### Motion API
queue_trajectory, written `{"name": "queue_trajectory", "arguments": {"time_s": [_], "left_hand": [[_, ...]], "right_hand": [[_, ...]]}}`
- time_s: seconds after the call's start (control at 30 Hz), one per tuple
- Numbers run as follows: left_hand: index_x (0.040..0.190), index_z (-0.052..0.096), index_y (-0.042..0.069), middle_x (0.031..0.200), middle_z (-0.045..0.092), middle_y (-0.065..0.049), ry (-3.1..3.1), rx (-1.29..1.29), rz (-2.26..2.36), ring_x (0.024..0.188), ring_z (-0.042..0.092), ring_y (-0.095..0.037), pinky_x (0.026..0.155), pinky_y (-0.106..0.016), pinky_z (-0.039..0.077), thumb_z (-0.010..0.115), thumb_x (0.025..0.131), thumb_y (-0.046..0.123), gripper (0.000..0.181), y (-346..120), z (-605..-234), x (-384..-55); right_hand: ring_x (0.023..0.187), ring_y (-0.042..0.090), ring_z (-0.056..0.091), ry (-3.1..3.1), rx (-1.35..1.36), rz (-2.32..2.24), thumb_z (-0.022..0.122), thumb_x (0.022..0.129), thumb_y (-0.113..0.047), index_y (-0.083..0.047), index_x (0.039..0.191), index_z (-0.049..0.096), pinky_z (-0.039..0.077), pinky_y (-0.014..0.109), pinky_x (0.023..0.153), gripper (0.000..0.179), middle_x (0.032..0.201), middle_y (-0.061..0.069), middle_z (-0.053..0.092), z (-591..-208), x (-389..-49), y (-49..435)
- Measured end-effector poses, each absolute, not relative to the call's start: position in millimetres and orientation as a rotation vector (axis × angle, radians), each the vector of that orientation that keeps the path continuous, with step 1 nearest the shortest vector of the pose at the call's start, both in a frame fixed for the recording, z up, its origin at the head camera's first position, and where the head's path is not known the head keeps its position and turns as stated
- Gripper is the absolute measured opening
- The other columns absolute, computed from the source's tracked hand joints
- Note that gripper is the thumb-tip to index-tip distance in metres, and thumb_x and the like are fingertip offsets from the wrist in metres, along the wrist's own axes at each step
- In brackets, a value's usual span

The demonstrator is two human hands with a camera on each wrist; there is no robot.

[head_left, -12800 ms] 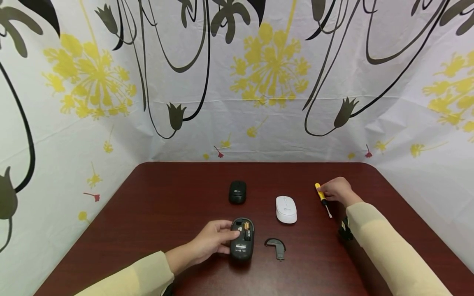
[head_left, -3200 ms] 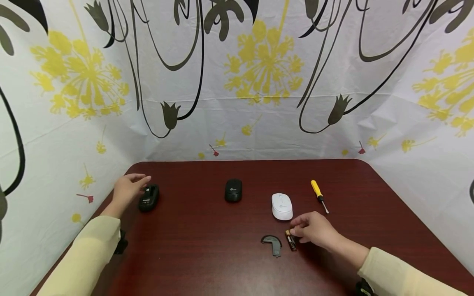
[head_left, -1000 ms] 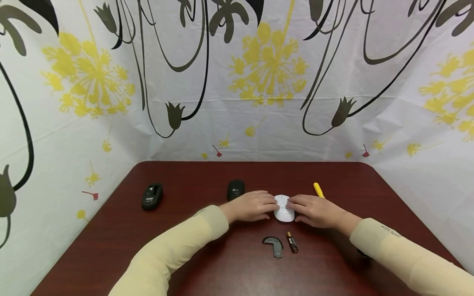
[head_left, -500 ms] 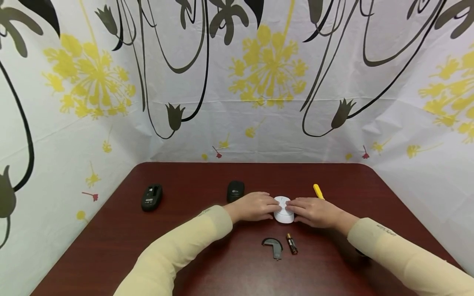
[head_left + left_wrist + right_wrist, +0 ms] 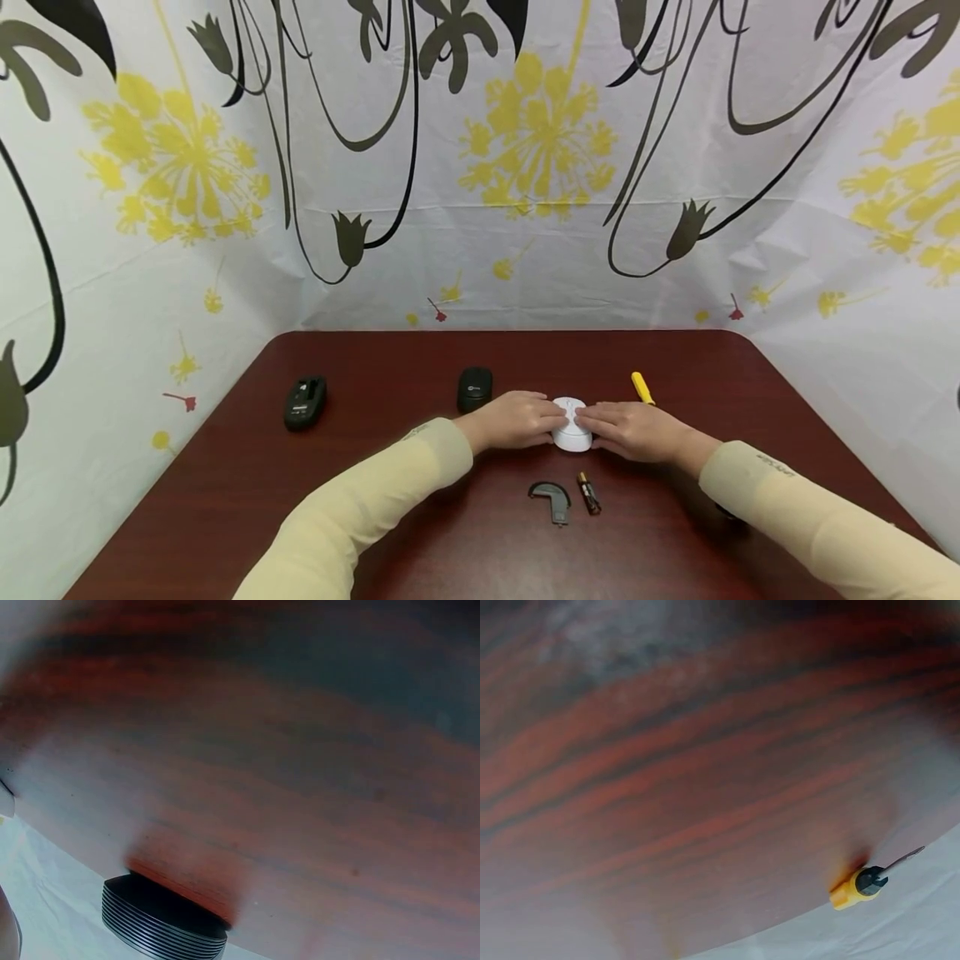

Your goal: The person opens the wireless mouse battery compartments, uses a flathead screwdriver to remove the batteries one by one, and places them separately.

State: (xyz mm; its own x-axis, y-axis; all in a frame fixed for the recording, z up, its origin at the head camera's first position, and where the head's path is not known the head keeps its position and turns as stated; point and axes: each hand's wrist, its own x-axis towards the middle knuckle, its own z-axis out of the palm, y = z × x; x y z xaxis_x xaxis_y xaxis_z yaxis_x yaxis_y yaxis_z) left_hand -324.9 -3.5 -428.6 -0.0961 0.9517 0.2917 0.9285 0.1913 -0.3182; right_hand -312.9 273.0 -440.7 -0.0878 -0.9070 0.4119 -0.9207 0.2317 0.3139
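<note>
Head view, white mouse [image 5: 572, 439]: on the desk [image 5: 435, 550], between both hands, touched from either side.
Left grip [image 5: 513, 419]: fingers extended, fingertips against the mouse's left side; not visibly curled round it.
Right grip [image 5: 637, 429]: fingers extended onto the mouse's top, from its right side; likewise uncurled.
Hand placement: the opposed contact presumably steadies or positions the mouse.
Cover [image 5: 558, 504] and battery [image 5: 589, 493]: side by side, nearer the person than the mouse; probably kept together as loose parts within reach.
Upturned mouse [image 5: 305, 404]: at far left, underside up, recess exposed; likely parked clear of the working area.
Black mouse [image 5: 475, 387]: upright, partly behind the left grip.
Screwdriver [image 5: 641, 387]: handle visible beyond the right grip, remainder hidden; probably set aside.
Mouse relative to grip: directly at both sets of fingertips, right of the left grip, left of the right grip.
Left wrist view, ribbed dark object [image 5: 165, 919]: identity unclear; finger state cannot be told here.
Right wrist view, screwdriver: lies near the desk's edge; fingers and white mouse not visible.
</note>
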Motion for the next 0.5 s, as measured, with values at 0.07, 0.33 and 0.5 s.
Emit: {"name": "queue_trajectory", "arguments": {"time_s": [0.07, 0.33, 0.5], "left_hand": [[0.122, 0.065, 0.007, 0.123, 0.065, -0.004, -2.044, -1.748, 0.097, 0.116, 0.058, -0.013, 0.104, -0.032, 0.042, 0.066, 0.094, 0.023, 0.033, -3.3, -429.3, -324.2], [0.127, 0.063, 0.006, 0.127, 0.063, -0.005, -1.986, -1.696, 0.215, 0.118, 0.057, -0.012, 0.104, -0.028, 0.040, 0.061, 0.097, 0.024, 0.035, -5.5, -428.7, -322.5], [0.128, 0.062, 0.005, 0.126, 0.063, -0.005, -1.956, -1.668, 0.199, 0.116, 0.058, -0.012, 0.103, -0.026, 0.041, 0.061, 0.098, 0.022, 0.035, -8.1, -429.1, -323.3]], "right_hand": [[0.100, 0.028, 0.067, -1.982, 1.677, 0.025, 0.054, 0.101, -0.030, 0.001, 0.126, 0.062, 0.057, 0.041, 0.078, 0.041, 0.118, 0.014, 0.066, -441.1, -313.1, 273.3], [0.100, 0.026, 0.067, -1.916, 1.667, -0.017, 0.042, 0.106, -0.027, 0.004, 0.124, 0.062, 0.057, 0.039, 0.079, 0.041, 0.117, 0.017, 0.066, -440.4, -312.9, 270.6], [0.102, 0.026, 0.066, -1.898, 1.645, -0.029, 0.035, 0.108, -0.024, 0.008, 0.124, 0.059, 0.056, 0.040, 0.080, 0.044, 0.119, 0.020, 0.064, -439.7, -311.6, 268.6]]}}
